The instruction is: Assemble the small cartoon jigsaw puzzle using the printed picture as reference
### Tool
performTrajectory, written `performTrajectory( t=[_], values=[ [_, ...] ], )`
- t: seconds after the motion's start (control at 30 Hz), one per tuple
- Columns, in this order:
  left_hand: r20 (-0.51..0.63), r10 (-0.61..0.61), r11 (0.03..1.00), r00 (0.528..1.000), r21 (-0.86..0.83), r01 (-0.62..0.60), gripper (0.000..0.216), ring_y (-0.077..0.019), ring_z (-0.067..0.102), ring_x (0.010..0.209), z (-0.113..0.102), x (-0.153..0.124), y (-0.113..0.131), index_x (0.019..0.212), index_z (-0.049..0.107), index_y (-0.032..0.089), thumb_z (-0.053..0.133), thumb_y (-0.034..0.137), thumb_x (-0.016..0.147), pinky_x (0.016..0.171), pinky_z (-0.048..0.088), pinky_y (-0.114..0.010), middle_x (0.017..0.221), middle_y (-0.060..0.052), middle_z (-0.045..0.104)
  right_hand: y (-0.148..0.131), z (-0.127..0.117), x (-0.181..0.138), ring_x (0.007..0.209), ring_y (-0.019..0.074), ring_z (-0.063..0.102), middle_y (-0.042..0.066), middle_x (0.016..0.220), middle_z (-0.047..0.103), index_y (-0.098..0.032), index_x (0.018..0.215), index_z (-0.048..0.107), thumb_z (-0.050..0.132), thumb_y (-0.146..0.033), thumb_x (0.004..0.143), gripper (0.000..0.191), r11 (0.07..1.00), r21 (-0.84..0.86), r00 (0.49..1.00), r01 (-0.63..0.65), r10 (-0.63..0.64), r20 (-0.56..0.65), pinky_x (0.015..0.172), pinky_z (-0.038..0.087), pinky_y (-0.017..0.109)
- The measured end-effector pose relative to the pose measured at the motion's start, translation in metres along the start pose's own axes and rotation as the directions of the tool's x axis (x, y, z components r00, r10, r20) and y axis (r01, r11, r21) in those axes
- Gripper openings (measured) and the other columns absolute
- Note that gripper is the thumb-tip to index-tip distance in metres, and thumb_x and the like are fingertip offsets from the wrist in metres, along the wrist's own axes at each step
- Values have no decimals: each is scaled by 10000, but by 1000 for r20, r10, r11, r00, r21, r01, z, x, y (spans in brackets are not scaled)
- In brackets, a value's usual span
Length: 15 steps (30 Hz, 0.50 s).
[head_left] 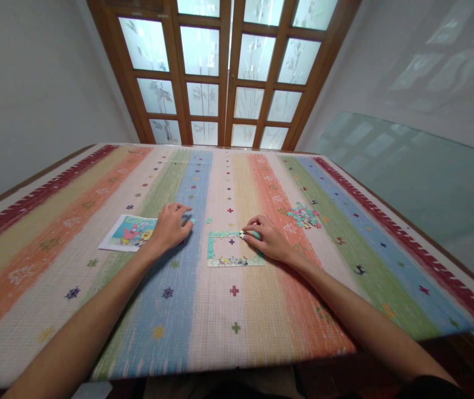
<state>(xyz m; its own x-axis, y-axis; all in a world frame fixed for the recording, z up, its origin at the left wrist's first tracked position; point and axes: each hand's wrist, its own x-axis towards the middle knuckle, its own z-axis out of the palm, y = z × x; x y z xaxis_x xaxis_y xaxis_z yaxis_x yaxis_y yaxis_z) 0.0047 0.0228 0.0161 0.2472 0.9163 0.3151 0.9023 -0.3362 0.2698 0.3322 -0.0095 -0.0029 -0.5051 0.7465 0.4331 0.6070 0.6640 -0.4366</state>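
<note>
Pale green puzzle piece (242, 234) is pinched between thumb and fingertips of the right hand (268, 241), at the top edge of the puzzle border (210, 246); the fingers hide that corner, so can't tell if it's seated. Best handling: keep it level, match tab to notch, press straight down without shoving, since joined strips probably slide on the tablecloth (212, 321). Left hand (170, 226) grips nothing visible, thumb and index parted, just beside two loose pieces (208, 220); it could usefully steady the border.

Border lies flat in front of the person: a rectangle, cloth showing through the middle, left side teal, bottom strip mixed yellow, white and dark. Pile of pieces (303, 215) beyond the right hand; cartoon picture sheet (131, 231) by the left.
</note>
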Motion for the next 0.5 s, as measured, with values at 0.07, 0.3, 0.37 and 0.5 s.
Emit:
performTrajectory(
  t=[0.07, 0.3, 0.37, 0.5],
  values=[
    [38, 1, 999, 999, 40, -3, 380, -360, 556, 1103, 2, 0, -5, 1169, 705, 152, 576, 272, 833, 990, 448, -511, 1181, -153, 658, 1, 0, 1, 992, 257, 607, 107, 1028, 650, -204, 1016, 766, 643, -252, 947, 149, 1000, -11, 1000, -13, 13, 11, 890, 499, 446],
    [94, 16, 998, 995, 61, -22, 322, -354, 570, 1065, 3, 1, -9, 1092, 734, 188, 556, 298, 847, 957, 460, -510, 1162, -154, 679, -1, -2, 3, 1002, 255, 602, 103, 1037, 654, -209, 1005, 762, 643, -271, 951, 144, 999, -33, 998, -34, 35, 43, 905, 486, 449],
    [106, 30, 997, 994, 61, -36, 313, -350, 575, 1052, 2, 2, -9, 1061, 745, 187, 545, 304, 851, 952, 465, -509, 1139, -151, 689, -1, -2, 3, 996, 254, 603, 103, 1034, 659, -209, 1007, 761, 637, -271, 954, 149, 999, -41, 999, -27, 29, 41, 906, 485, 449],
    [118, 48, 997, 992, 61, -56, 310, -334, 582, 1030, 0, 2, -9, 1034, 757, 193, 529, 314, 863, 970, 462, -500, 1098, -142, 707, -2, -2, 2, 989, 253, 607, 103, 1027, 663, -207, 1010, 763, 620, -265, 960, 162, 999, -49, 999, -13, 15, 30, 895, 489, 439]
  ],
)
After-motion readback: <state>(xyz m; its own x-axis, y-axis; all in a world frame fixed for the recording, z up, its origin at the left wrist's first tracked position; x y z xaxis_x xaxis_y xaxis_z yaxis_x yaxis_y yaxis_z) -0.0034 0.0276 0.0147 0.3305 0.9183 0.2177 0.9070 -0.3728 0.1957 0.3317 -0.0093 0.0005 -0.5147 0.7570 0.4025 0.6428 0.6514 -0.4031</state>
